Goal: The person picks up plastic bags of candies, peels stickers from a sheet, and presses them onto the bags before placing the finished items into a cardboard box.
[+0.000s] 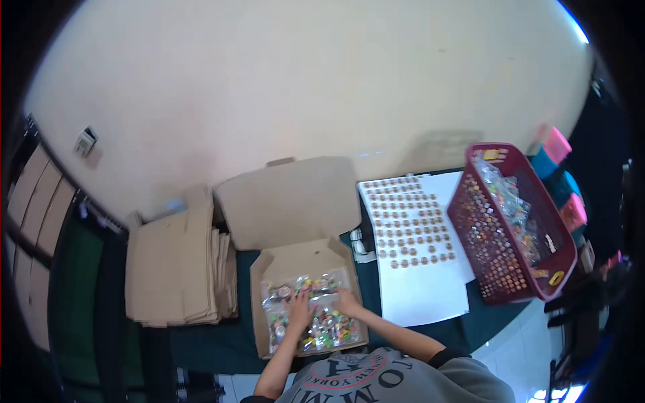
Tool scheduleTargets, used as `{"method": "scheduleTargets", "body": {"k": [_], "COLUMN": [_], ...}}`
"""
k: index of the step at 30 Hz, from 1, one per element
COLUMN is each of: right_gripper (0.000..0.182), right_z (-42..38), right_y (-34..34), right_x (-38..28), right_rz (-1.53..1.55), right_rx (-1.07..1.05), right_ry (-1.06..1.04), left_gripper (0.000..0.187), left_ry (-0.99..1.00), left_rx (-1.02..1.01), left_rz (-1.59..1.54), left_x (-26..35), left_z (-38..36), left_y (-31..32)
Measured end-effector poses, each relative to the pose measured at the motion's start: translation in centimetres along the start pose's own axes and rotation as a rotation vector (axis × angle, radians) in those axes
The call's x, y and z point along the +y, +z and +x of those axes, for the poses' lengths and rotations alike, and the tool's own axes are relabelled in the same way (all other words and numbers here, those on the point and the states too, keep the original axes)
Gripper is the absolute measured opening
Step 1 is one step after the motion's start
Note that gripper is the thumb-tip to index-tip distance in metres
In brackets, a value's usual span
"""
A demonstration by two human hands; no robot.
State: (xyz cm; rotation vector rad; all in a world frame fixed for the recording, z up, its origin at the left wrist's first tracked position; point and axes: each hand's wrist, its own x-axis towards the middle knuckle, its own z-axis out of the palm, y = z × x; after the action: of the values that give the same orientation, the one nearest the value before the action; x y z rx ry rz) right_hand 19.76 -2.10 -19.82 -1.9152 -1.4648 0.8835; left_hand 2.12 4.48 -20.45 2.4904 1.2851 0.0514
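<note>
An open cardboard box point(257, 295) stands in front of me, its lid point(289, 201) tipped back against the wall. Clear plastic packets of small colourful pieces point(326, 329) lie in it in two rows. My left hand point(300, 310) rests on the packets near the middle, its fingers stretched out. Toward the box's right side, my right hand point(347, 303) touches the packets with its fingers extended; the fingertips are too small to see clearly.
Flattened cardboard boxes point(171, 275) are stacked at left. White sheets point(420, 295) with rows of round brown stickers point(410, 228) lie at right. Beyond them, a maroon basket point(547, 201) holds more packets. Pink and blue containers point(556, 144) stand behind it. A dark green cloth point(215, 342) covers the table.
</note>
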Motion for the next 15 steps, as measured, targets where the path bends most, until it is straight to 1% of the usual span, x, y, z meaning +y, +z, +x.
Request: {"method": "scheduleTargets", "body": {"k": [2, 4, 5, 7, 8, 9, 10, 11, 12, 13, 15], "right_gripper": [0.033, 0.026, 0.026, 0.028, 0.029, 0.027, 0.025, 0.024, 0.023, 0.021, 0.023], "right_z": [-1.6, -4.9, -5.5, -7.9, -9.2, -9.6, -11.5, -12.8, -14.2, -16.4, -20.1], "right_y": [-0.5, -6.7, -6.6, -9.7, -11.2, -11.2, -13.5, -14.4, -15.5, -17.8, -21.0], "right_x": [-0.8, -5.8, -4.6, -5.0, -4.7, -2.5, -2.9, -1.1, 0.0, -0.2, 0.4], "right_rz": [0.343, 0.371, 0.485, 0.636, 0.699, 0.745, 0.799, 0.898, 0.907, 0.817, 0.867], "right_rx": [0.147, -0.023, 0.018, 0.068, 0.108, 0.188, 0.237, 0.325, 0.454, 0.554, 0.751], "right_ry": [-0.037, 0.029, 0.015, 0.028, 0.032, 0.032, 0.097, 0.053, 0.082, 0.096, 0.127], "left_gripper": [0.059, 0.057, 0.057, 0.058, 0.058, 0.060, 0.062, 0.062, 0.064, 0.067, 0.066], "left_ry": [-0.053, 0.013, 0.061, 0.210, 0.245, 0.268, 0.286, 0.311, 0.245, 0.179, 0.223], "left_rx": [-0.124, -0.080, -0.095, -0.038, -0.058, -0.062, -0.066, -0.080, -0.190, -0.297, -0.316], "left_rz": [0.001, -0.074, -0.066, -0.580, -0.568, -0.617, -0.666, -0.655, -0.633, -0.609, -0.586], "left_x": [1.1, 3.0, 3.8, 5.1, 6.3, 8.1, 9.5, 10.2, 10.5, 10.7, 9.0], "left_z": [-0.2, -1.0, -1.1, -1.3, -1.7, -2.3, -2.6, -2.7, -2.9, -2.9, -1.9], "left_y": [-1.9, -3.8, -3.9, -4.2, -4.5, -5.1, -5.1, -4.7, -3.9, -2.9, 2.6]}}
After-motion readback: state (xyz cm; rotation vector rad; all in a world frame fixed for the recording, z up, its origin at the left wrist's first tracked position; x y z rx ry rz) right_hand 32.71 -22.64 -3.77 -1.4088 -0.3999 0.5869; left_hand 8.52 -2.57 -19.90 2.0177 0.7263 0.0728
